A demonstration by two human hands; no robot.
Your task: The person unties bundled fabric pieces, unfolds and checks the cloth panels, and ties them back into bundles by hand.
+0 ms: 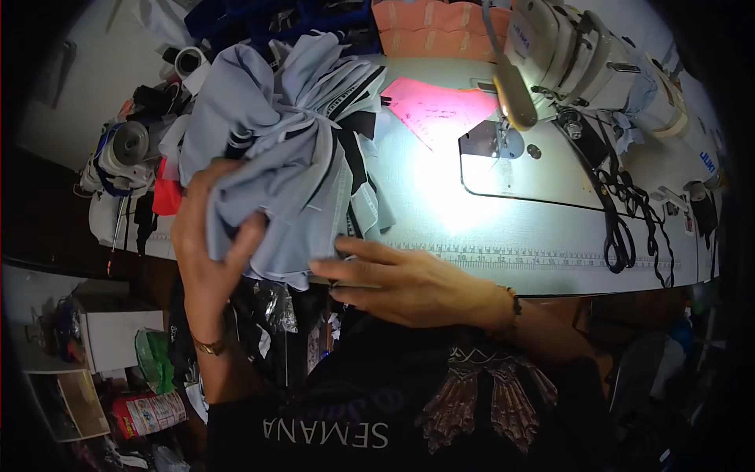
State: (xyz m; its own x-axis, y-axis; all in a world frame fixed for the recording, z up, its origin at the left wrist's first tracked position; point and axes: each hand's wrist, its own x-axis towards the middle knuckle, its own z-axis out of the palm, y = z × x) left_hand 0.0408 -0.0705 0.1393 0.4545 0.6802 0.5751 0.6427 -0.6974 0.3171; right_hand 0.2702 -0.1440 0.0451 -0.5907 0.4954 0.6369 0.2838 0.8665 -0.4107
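A bunched pile of grey-blue fabric (pixel 267 141) with black and white edge strips lies on the left of the white table. My left hand (pixel 212 236) is wrapped round the left side of the pile, fingers and thumb gripping a fold. At the pile's lower right edge, my right hand (pixel 409 283) rests with its fingers apart, the fingertips touching the cloth. Nothing shows gripped between those fingers.
A sewing machine (pixel 582 55) with a lit work area stands at the right. Near it lie a pink marked piece (pixel 440 106), black scissors (pixel 617 236) and a ruler strip (pixel 503 258). Thread spools (pixel 134 143) stand left; a blue tray (pixel 322 27) is behind.
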